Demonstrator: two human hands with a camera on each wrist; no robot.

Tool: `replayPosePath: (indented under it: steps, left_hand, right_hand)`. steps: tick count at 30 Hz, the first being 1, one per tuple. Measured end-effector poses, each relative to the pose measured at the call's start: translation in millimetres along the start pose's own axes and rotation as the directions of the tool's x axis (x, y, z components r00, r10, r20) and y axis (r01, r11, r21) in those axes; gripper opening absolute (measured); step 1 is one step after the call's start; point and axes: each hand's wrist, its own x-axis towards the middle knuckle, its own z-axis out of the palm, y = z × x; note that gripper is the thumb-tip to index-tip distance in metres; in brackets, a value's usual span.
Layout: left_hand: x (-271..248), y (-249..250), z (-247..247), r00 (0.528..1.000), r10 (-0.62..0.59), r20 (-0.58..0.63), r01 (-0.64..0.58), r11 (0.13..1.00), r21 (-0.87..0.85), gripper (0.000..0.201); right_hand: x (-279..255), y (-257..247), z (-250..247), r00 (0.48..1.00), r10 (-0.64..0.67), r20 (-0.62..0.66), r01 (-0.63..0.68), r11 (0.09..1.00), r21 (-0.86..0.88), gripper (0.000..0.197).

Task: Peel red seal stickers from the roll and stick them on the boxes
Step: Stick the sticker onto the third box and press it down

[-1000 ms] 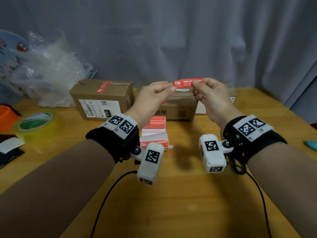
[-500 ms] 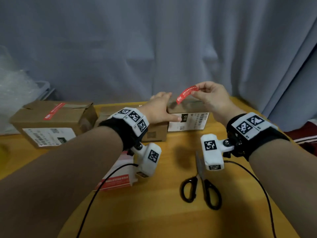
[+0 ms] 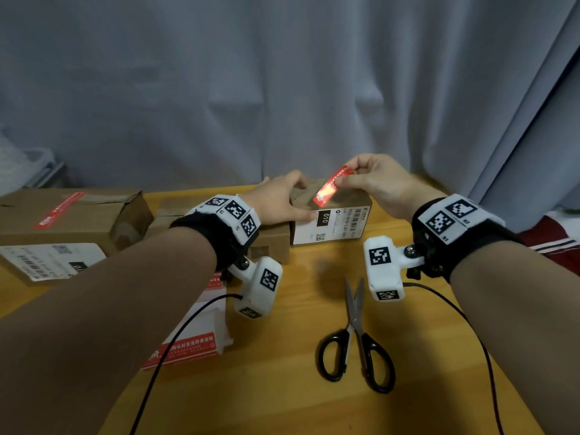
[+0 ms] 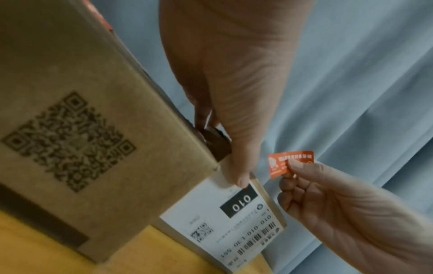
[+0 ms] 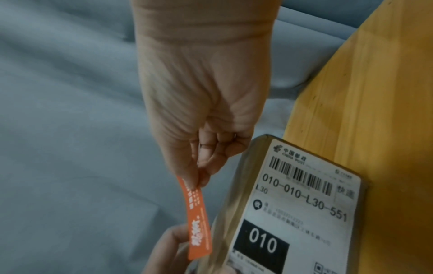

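While the left hand (image 3: pixel 279 200) is gripping the small box (image 3: pixel 348 202), thumb on its labelled face and fingers over its top, the right hand (image 3: pixel 381 183) is pinching one end of the red seal sticker (image 3: pixel 331 188), which is hanging just above the box, seemingly not touching it.

I noted smooth, faintly shiny yellow wood on the bench (image 3: pixel 282 403). Box (image 3: pixel 351 201) was matt brown cardboard, its label (image 3: pixel 337 229) plain white paper. Sticker (image 3: pixel 328 191) looked glossy and caught glare. Scissors (image 3: pixel 355 312) had bare metal blades and glossy black plastic handles. Curtain (image 3: pixel 219 89) was matt cloth.
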Motion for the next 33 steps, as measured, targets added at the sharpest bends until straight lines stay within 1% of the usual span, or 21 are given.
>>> replayPosePath:
  steps: [2, 3, 7, 9, 12, 15, 24, 29, 31, 33]
  left_hand:
    - [-6, -2, 1, 1.000, 0.017, -0.025, -0.019, 0.998, -0.065, 0.062]
    - [-10, -3, 2, 0.998, 0.034, -0.043, -0.037, 0.997, -0.065, 0.064]
    - [-31, -6, 3, 0.993, 0.106, -0.043, -0.104, 0.994, 0.038, 0.073]
    - [-40, -4, 3, 0.993, 0.115, -0.025, -0.112, 0.990, 0.085, 0.069]
    - [-47, -3, 3, 0.994, 0.109, 0.010, -0.109, 0.986, 0.127, 0.063]
    - [-50, -2, 3, 0.994, 0.111, 0.023, -0.113, 0.981, 0.157, 0.062]
    - [-55, 0, 5, 0.992, 0.123, -0.016, -0.118, 0.977, 0.180, 0.062]
    - [-58, 1, 6, 0.992, 0.123, -0.023, -0.116, 0.973, 0.198, 0.061]
    - [-58, 0, 6, 0.992, 0.124, -0.022, -0.118, 0.973, 0.200, 0.062]
    - [-58, 0, 7, 0.992, 0.126, -0.021, -0.119, 0.973, 0.196, 0.062]
  right_hand:
    - [-2, -1, 3, 0.999, 0.023, 0.042, -0.022, 1.000, -0.020, 0.018]
    - [-3, -2, 3, 0.996, 0.035, 0.079, -0.032, 0.999, -0.034, 0.017]
    - [-13, -10, -1, 0.977, 0.079, 0.196, -0.051, 0.988, -0.144, 0.014]
    - [-16, -12, -4, 0.971, 0.091, 0.220, -0.048, 0.980, -0.194, 0.014]
    - [-18, -13, -5, 0.970, 0.118, 0.214, -0.062, 0.966, -0.251, 0.014]
    - [-19, -12, -3, 0.974, 0.124, 0.188, -0.068, 0.957, -0.282, 0.013]
    - [-26, -16, 3, 0.980, 0.113, 0.167, -0.062, 0.957, -0.283, 0.011]
    - [-28, -16, 10, 0.987, 0.051, 0.155, -0.009, 0.965, -0.262, 0.014]
    - [-28, -13, 14, 0.990, 0.002, 0.143, 0.038, 0.961, -0.276, 0.017]
    - [-29, -10, 17, 0.992, -0.045, 0.116, 0.078, 0.953, -0.293, 0.015]
